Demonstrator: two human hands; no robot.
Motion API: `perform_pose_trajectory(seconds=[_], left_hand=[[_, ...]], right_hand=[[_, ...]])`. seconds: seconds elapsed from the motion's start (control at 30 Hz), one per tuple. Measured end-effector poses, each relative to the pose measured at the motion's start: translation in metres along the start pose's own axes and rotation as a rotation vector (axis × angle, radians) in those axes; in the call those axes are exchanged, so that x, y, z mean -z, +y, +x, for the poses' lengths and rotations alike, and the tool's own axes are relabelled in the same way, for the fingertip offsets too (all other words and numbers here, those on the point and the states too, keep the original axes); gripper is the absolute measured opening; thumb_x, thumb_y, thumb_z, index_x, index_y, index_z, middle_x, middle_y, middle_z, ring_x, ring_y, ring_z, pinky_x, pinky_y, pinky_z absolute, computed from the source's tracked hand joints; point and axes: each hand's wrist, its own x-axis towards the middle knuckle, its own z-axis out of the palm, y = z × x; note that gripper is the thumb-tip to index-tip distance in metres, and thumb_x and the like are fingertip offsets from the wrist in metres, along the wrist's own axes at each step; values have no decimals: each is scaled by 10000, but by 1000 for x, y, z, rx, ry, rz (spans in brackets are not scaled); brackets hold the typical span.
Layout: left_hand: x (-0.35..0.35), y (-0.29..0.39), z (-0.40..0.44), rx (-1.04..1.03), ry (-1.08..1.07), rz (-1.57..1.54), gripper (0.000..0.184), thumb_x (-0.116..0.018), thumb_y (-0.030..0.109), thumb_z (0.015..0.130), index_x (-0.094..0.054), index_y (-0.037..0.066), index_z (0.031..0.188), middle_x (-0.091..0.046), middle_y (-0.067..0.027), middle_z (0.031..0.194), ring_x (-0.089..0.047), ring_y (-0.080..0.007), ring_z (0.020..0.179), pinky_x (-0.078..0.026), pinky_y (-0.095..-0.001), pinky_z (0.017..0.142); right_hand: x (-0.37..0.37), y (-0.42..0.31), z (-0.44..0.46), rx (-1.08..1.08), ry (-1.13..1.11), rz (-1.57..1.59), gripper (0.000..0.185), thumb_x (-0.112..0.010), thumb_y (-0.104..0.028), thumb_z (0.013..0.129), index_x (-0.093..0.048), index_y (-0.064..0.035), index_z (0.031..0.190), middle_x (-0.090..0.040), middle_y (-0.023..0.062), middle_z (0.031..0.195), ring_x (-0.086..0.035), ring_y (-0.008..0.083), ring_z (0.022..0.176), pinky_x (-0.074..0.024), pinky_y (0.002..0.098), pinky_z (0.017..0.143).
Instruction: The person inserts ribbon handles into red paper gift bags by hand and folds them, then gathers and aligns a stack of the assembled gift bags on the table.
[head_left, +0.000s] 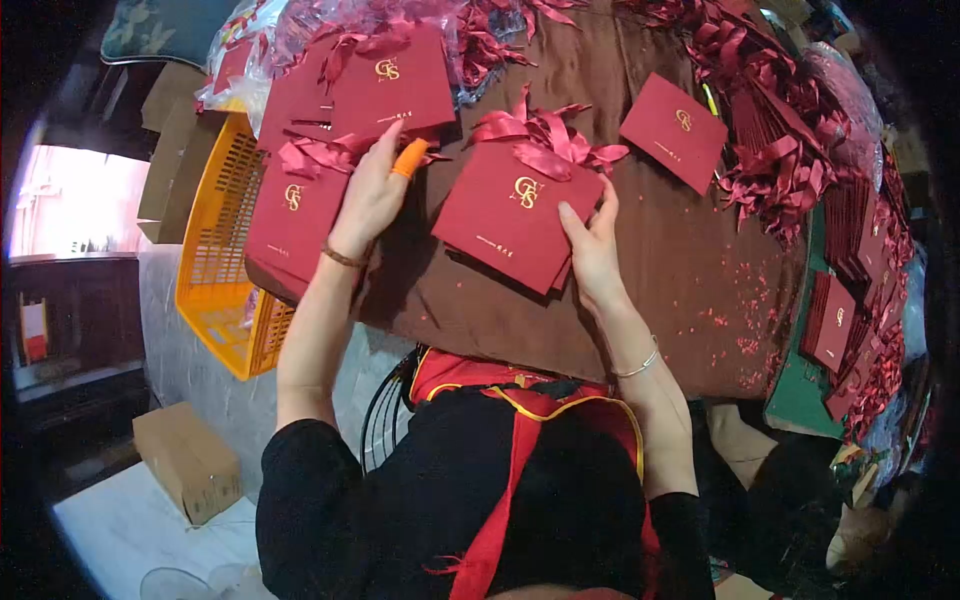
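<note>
A small stack of red cards with gold lettering and ribbon bows [505, 215] lies at the middle of the brown cloth. At its right edge, my right hand [593, 240] grips it, thumb on top. My left hand [375, 195], with an orange cover on one finger, reaches to the lower edge of an upper-left stack of red cards [395, 85]; whether it grips a card is unclear. Beside that hand, more red cards with a bow [290, 220] lie at the table's left edge. A single red card [673, 132] lies to the right of the middle stack.
An orange plastic basket [207, 240] stands at the table's left side. Piles of ribboned cards [785, 140] and plastic wrap line the right side, with more cards on a green surface [800, 385]. Red scraps dot the brown cloth [640, 270]. A cardboard box [187, 462] sits lower left.
</note>
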Motion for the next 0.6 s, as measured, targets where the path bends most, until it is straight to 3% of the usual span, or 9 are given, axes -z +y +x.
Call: perform_pose_trajectory(seconds=[0.07,0.1,0.17,0.23,0.27,0.3,0.37,0.47,0.6], left_hand=[[17,7,2,149,-78,-186,351,-470,136,889,-486,15,1218,-619,-147,1052,-591,-197,942,-442,-303,819],[24,5,4,194,-132,-209,329,-429,105,891,-507,15,1197,-619,-118,1047,-581,-158,916,-440,-279,805],[27,-3,5,101,-131,-219,332,-400,86,885,-515,7,1186,-623,-115,1015,-574,-142,890,-442,-264,784],[27,3,4,124,-192,-269,340,-384,75,875,-519,0,1178,-626,-127,988,-583,-159,913,-444,-270,791],[23,3,4,116,-206,-264,343,-379,76,874,-519,0,1178,-627,-132,977,-588,-166,921,-444,-277,793],[16,1,2,-47,-155,-254,330,-441,95,860,-529,2,1165,-630,-148,963,-605,-215,910,-449,-300,798],[9,20,-2,42,-107,-44,368,-516,115,826,-517,8,1178,-621,-164,978,-601,-280,900,-454,-333,803],[0,38,-8,-132,139,529,522,-574,159,798,-424,95,1294,-475,-150,1253,-447,-335,1136,-384,-445,901],[-17,55,-8,-375,29,400,535,-590,265,824,-414,150,1316,-405,-134,1336,-393,-323,1194,-329,-442,950]], right_hand=[[2,5,4,20,-4,-42,643,-500,-96,903,-89,-98,1396,-369,136,1322,-414,212,1183,-360,348,990],[-8,-9,-2,40,-18,2,673,-503,-74,883,-75,-67,1403,-308,151,1366,-360,219,1226,-293,325,1024],[-14,5,6,92,-4,-124,675,-507,-68,876,-75,-46,1395,-321,168,1353,-366,233,1224,-284,323,1025],[-28,3,6,18,-67,-114,687,-510,-63,881,-54,-61,1395,-293,169,1366,-334,227,1237,-281,325,1027],[-34,17,10,140,-57,-222,688,-503,-51,881,-49,-67,1397,-281,174,1378,-332,234,1240,-284,328,1025],[-37,34,16,185,-70,-254,701,-506,-61,881,-37,-74,1402,-281,187,1381,-331,247,1245,-280,326,1026],[-51,20,8,-32,-74,-366,743,-518,-91,877,0,-70,1409,-293,193,1378,-344,253,1244,-278,325,1025],[-60,28,8,69,-87,-330,773,-502,-67,873,45,-76,1419,-300,183,1379,-361,241,1233,-284,320,1022],[-57,20,4,-18,-165,-188,788,-496,-44,865,51,-95,1431,-274,164,1399,-345,224,1248,-283,308,1024]])
